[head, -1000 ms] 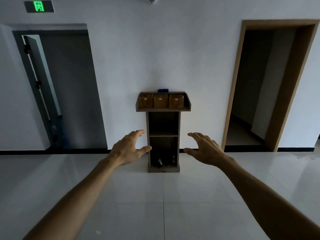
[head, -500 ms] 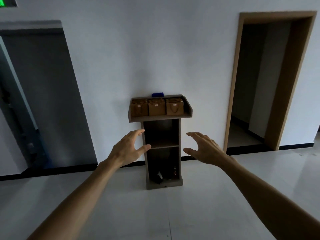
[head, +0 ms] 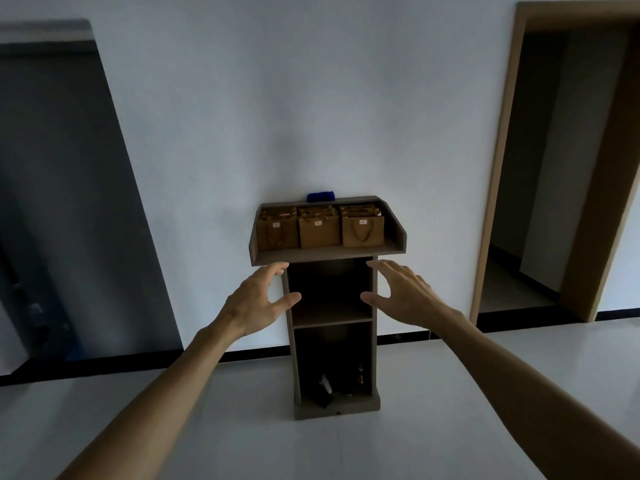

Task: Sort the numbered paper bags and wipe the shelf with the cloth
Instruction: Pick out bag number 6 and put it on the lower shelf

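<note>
Where the white wall meets the glossy floor at frame centre stands a brown wooden shelf (head: pixel 330 252); its walled top tray holds three boxy kraft paper bags (head: pixel 319 228), a blue cloth (head: pixel 320 197) behind them. Left hand (head: pixel 258 301) and right hand (head: pixel 401 292) hover below, fingers spread, empty.

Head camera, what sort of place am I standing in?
Probably an indoor hallway: a plain white wall with a doorway on each side, a glossy tiled floor, and a small stand holding paper bags.
</note>
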A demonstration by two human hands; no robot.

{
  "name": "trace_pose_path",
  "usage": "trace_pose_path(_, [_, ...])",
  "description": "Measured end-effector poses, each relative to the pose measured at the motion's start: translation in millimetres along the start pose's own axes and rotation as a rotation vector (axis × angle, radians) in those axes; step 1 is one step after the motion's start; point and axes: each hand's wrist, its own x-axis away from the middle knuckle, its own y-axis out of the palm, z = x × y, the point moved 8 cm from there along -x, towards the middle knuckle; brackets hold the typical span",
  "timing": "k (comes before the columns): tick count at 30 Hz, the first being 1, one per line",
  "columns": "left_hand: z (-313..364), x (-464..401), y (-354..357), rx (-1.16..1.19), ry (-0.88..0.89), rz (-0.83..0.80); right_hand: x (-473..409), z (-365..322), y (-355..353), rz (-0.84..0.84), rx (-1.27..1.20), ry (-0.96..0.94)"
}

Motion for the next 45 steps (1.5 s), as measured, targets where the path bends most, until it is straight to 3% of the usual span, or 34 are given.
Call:
trace_pose_path(11, [-89,-168,37,0.045,-0.060,0.047,-195,51,67,-0.055,-0.043,-0.087])
trace_pose_path(29, [-275,-436,112,0.100,-0.042,0.043,-480,121,201,-0.132,-0.059,-0.049])
trace_pose_path(39, [-352,-544,158,0.099,-0.004,0.029,-599,159,261,-0.155,-0.080,0.001])
trace_pose_path(45, [-390,-596,179,0.035,0.013,0.065,-663,180,287,-0.121,-0.153,-0.102])
